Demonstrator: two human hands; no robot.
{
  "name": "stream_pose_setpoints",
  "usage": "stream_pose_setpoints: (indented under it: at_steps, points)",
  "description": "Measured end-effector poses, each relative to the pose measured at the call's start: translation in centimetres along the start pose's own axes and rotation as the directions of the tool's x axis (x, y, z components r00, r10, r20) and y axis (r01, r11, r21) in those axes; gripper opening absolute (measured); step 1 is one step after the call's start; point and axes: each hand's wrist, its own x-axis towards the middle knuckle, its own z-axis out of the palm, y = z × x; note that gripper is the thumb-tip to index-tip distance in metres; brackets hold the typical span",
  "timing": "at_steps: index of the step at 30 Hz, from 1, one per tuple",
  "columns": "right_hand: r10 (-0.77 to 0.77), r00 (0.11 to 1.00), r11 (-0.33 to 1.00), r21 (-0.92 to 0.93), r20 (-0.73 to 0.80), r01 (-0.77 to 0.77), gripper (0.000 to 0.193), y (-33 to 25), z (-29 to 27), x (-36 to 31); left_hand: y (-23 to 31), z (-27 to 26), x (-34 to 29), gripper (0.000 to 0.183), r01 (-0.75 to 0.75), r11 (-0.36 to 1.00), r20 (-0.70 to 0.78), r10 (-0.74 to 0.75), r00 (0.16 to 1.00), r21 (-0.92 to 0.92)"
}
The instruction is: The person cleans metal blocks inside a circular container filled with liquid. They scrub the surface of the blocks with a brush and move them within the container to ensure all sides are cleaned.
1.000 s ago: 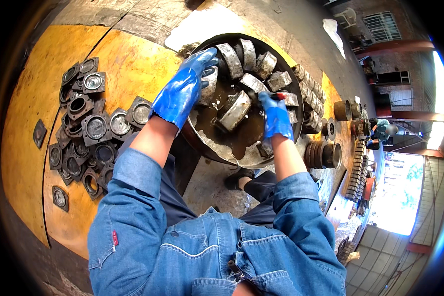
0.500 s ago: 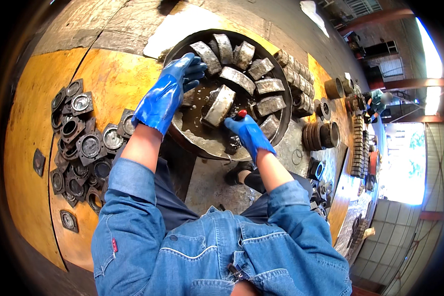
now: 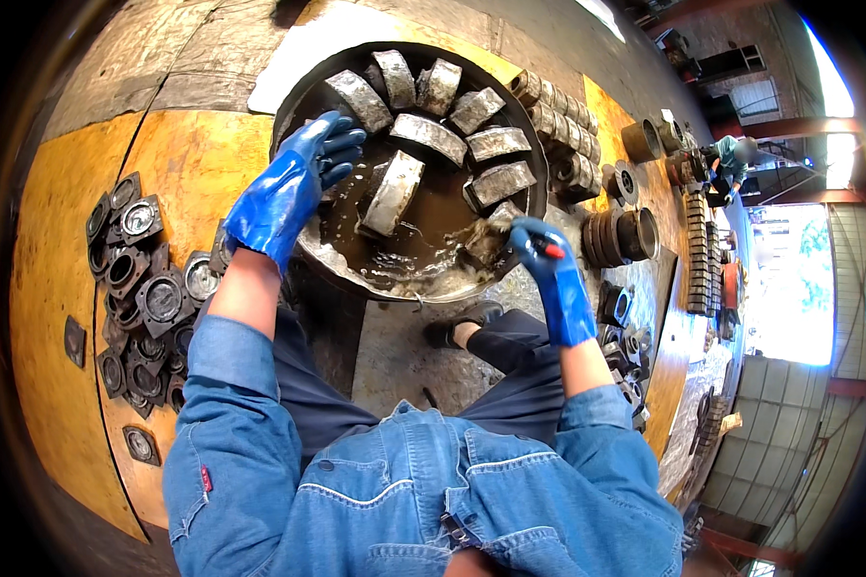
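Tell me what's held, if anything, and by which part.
The blue-gloved right hand grips a red-ended object close to that end; the rest is unclear. The blue-gloved left hand shows nothing held.

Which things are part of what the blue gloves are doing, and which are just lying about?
Seem part of it:
round pan of murky liquid
curved metal blocks in the pan
red-ended tool, mostly hidden in the right hand
left hand, over the pan's edge

Seem just lying about:
square metal pieces, heaped on the left
metal rings on the right
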Motion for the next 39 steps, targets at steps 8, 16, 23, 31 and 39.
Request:
stream_pose_setpoints:
  at_steps: [8,16,23,31,39]
  points:
    - [0.362,0.878,0.931,0.157,-0.314,-0.328,0.026,-0.6,0.1,4.9,0.4,-1.3,-0.3,0.055,0.043,0.999,-0.017,-0.042,0.999,0.031]
    - [0.348,0.907,0.908,0.326,-0.238,-0.262,0.011,-1.2,4.0,-0.1,0.8,-0.3,-0.2,0.054,0.059,0.998,-0.010,-0.059,0.998,0.009]
    - [0.040,0.963,0.873,-0.460,-0.266,-0.163,0.021,-4.2,11.1,-4.0,0.5,-0.2,-0.4,0.054,0.029,1.000,0.048,-0.028,0.998,-0.009]
    - [0.512,0.853,0.737,-0.563,0.103,-0.374,0.039,-5.6,15.7,1.3,1.0,0.1,-0.5,0.055,0.037,0.999,0.027,-0.037,0.999,-0.007]
    - [0.309,0.925,0.939,0.084,0.221,-0.334,0.024,-10.3,7.8,-0.5,0.6,-0.4,-0.2,0.058,0.055,0.998,0.026,-0.055,0.998,0.000]
